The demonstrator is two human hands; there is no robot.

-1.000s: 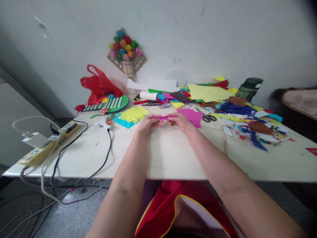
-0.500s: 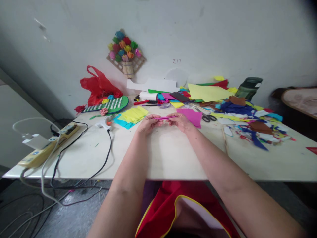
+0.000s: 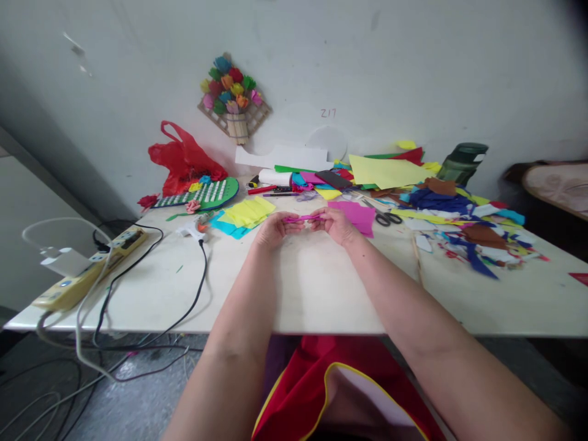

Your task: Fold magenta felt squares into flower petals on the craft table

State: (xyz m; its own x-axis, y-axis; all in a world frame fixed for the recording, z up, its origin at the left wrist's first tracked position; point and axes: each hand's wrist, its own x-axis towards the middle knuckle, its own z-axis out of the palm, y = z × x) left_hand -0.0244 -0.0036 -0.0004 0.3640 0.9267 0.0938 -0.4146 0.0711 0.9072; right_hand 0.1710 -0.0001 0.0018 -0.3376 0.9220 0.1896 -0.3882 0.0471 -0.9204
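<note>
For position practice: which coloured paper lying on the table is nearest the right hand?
The magenta paper beside the right hand; the yellow stack and scrap pile lie farther away.

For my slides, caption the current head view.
Left hand and right hand hold a pink strip over a white table, near scissors and colourful scraps.

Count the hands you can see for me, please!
2. The left hand holds the left side of the pink strip, and the right hand holds its right side. No other hands show.
</note>
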